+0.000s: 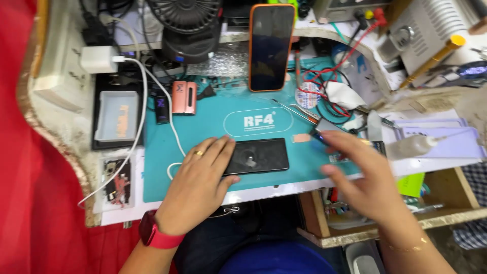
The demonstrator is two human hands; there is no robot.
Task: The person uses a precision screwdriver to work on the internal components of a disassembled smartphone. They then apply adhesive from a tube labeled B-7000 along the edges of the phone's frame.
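Head view: my left hand [199, 177] lies spread, steadying the dark phone [256, 156] on the teal mat [213, 127]. My right hand [357, 175], blurred beside the phone, fingers loosely spread, pinches nothing I can see.

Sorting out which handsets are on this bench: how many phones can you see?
2. A black phone lies flat on the teal mat, its left end under the left hand. An orange-cased phone stands upright at the back. Clutter may hide others.

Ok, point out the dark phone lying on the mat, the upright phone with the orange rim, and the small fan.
dark phone [261, 155], head view, bare glass right of the fingers
upright phone [271, 48], head view, screen middle
fan [183, 14], head view, grille
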